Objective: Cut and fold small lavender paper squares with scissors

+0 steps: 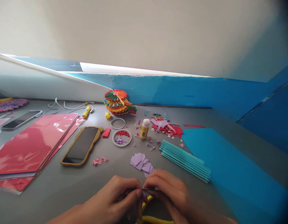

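Observation:
Between the fingertips of both hands is a small purple paper piece (144, 189), pinched close to the table's front edge. My left hand (120, 197) grips it from the left, and my right hand (168, 193) from the right. Yellow loops (155, 219), like scissor handles, show under my right hand; whether that hand touches them I cannot tell. Just beyond my fingers lies a loose pile of purple paper squares (139, 162). Past it a glue stick (145, 129) stands upright, with small folded purple bits scattered around its base.
A pleated teal paper (186, 160) and a blue sheet (218, 155) lie right. Left are a phone in a brown case (82, 146) and red paper packs (34, 143). Tape rings (122, 144), paper scraps (169, 128) and stacked paper rosettes (117, 102) sit farther back.

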Motion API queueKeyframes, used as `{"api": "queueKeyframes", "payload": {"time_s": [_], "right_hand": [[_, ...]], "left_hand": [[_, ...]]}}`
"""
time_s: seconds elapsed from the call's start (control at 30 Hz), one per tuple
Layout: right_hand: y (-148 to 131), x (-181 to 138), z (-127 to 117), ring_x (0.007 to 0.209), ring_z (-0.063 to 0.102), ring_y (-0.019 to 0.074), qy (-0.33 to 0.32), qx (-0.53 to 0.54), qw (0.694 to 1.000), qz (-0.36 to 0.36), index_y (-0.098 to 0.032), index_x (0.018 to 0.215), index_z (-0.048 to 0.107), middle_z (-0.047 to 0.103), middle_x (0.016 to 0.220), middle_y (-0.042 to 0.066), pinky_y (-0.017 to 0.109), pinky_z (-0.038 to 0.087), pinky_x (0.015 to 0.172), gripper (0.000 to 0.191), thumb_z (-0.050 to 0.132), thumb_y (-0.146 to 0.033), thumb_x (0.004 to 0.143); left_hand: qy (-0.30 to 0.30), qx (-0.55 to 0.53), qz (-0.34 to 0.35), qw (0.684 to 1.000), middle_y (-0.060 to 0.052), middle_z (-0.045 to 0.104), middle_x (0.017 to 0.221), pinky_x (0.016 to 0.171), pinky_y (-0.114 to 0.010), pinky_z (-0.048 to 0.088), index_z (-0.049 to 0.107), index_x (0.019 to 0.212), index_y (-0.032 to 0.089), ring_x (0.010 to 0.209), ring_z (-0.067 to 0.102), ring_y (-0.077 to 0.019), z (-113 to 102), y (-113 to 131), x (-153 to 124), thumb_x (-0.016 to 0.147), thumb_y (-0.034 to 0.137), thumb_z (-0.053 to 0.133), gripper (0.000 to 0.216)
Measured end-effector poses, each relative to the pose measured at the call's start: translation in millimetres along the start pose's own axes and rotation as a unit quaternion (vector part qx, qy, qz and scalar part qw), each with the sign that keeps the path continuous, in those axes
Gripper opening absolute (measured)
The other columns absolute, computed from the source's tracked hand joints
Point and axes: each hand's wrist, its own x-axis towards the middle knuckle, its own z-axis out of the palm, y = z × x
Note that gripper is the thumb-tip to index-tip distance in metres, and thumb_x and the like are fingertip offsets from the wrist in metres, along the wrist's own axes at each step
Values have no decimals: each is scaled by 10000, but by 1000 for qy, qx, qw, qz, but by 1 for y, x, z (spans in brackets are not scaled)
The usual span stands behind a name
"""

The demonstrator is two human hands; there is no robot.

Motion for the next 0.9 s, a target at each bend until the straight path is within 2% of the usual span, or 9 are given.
{"api": "queueKeyframes", "payload": {"time_s": [0.13, 0.23, 0.3, 0.37, 0.5, 0.6, 0.77, 0.9], "right_hand": [[5, 0, 2, 805, 574, 186, 24, -43, 998, -49, -187, 955, 562, 622, 901, 50, 297, 454, 711, 208, 471, -62, 817], [1, 0, 0, 789, 597, 188, 75, -116, 984, -111, -163, 1002, 596, 660, 887, 63, 305, 452, 701, 236, 383, -104, 921], [-4, 0, -1, 819, 619, 196, 96, -200, 963, -152, -132, 1066, 617, 695, 908, 73, 331, 441, 767, 345, 282, -112, 983], [-7, -3, -2, 895, 630, 197, 95, -280, 938, -180, -111, 1113, 628, 722, 976, 67, 348, 403, 871, 421, 224, -78, 998], [-10, -9, -3, 1026, 614, 190, 66, -346, 909, -221, -109, 1149, 637, 713, 1116, 42, 348, 357, 948, 477, 179, -88, 1017], [-12, -11, -7, 1055, 611, 183, 60, -336, 913, -222, -109, 1172, 627, 701, 1148, 38, 344, 371, 941, 470, 182, -93, 1020], [-11, -3, -15, 904, 665, 174, 39, -209, 957, -196, -111, 1151, 628, 733, 1004, 73, 306, 475, 838, 378, 289, -226, 1031], [-1, 1, -12, 862, 664, 168, 80, -100, 968, -215, -110, 1207, 578, 714, 958, 100, 276, 517, 758, 306, 417, -265, 998]], "left_hand": [[6, 74, 11, 997, 6, 527, 688, 575, -185, 346, 527, 749, 152, 622, 447, -105, -4, 5, -3, 954, 376, 368, 342], [33, 90, 24, 995, 15, 498, 693, 636, -202, 334, 544, 725, 152, 678, 428, -117, -6, 3, -3, 938, 348, 414, 318], [48, 32, 17, 998, 29, 442, 652, 598, -210, 304, 538, 700, 151, 649, 379, -114, -5, -3, -1, 926, 351, 435, 318], [51, -82, -3, 995, 37, 408, 627, 553, -214, 273, 536, 699, 149, 610, 344, -106, -3, -10, 2, 903, 348, 466, 294], [48, -251, -39, 966, 35, 424, 579, 525, -214, 245, 547, 671, 127, 559, 342, -94, 2, -15, 7, 837, 329, 548, 261], [42, -301, -57, 951, 27, 469, 563, 514, -213, 241, 550, 657, 124, 518, 340, -83, 3, -10, 7, 807, 343, 587, 268], [18, -345, -53, 937, 23, 485, 612, 560, -198, 277, 573, 671, 118, 584, 377, -91, 5, 1, 3, 739, 415, 671, 321], [3, -336, -44, 941, 20, 473, 600, 544, -207, 256, 619, 709, 104, 567, 362, -90, 6, 2, 0, 790, 461, 629, 366]]}}
